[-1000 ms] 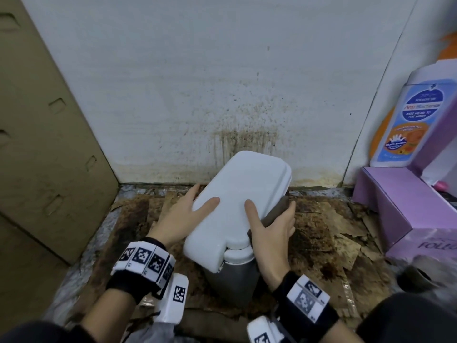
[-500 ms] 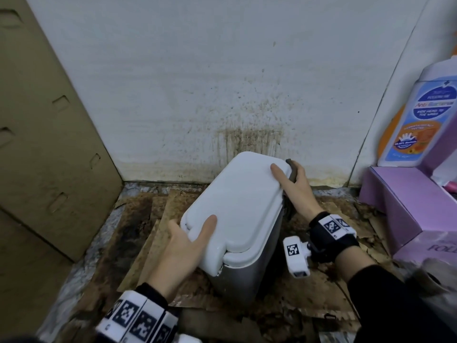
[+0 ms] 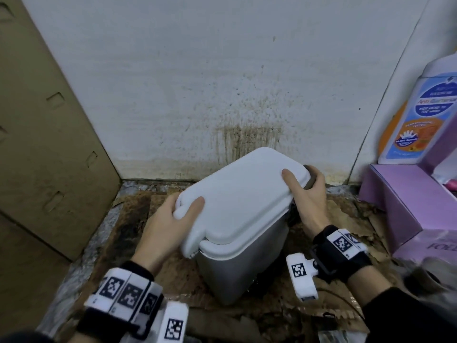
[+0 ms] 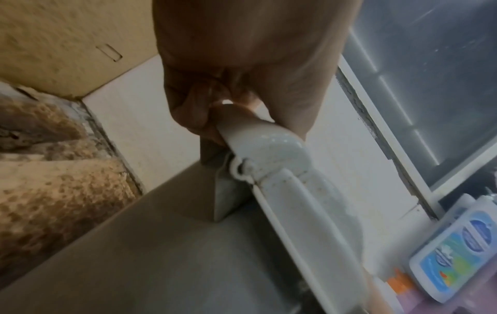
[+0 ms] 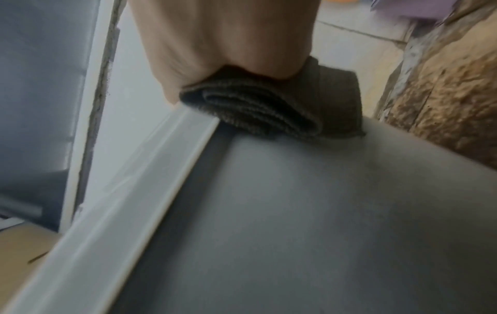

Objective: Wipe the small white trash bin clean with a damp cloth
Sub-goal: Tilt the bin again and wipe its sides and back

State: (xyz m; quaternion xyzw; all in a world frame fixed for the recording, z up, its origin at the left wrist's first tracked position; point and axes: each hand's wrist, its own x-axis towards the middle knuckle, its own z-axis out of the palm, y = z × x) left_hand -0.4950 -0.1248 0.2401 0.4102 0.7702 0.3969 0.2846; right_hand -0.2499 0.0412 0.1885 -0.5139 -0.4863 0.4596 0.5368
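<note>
Two hands work the small white trash bin point(image 3: 242, 219), which stands tilted on stained cardboard sheets point(image 3: 346, 219) close to the spattered wall point(image 3: 222, 82). The left hand point(image 3: 170, 224) wraps the near-left corner of the lid point(image 3: 247, 191), thumb on top and fingers curled under the rim by the hinge, as the left wrist view shows. The right hand point(image 3: 306, 191) clutches a folded dark cloth point(image 5: 269, 110) at the far right corner, thumb lying on the lid, fingers pressing the cloth against the grey side wall point(image 5: 296, 212) just below the lid's edge. The step in hand looks like wiping that side and rim. To do it well, keep the left hold firm as the anchor, since the bin leans and would likely skid on the cardboard under a push. Draw the cloth from the right grip's corner toward the wrist along the seam beneath the lid, where grime tends to gather, with steady pressure and a flat fold. Below the right hand the wall is unwiped as far as can be judged; whether the far side is clean cannot be seen.
</note>
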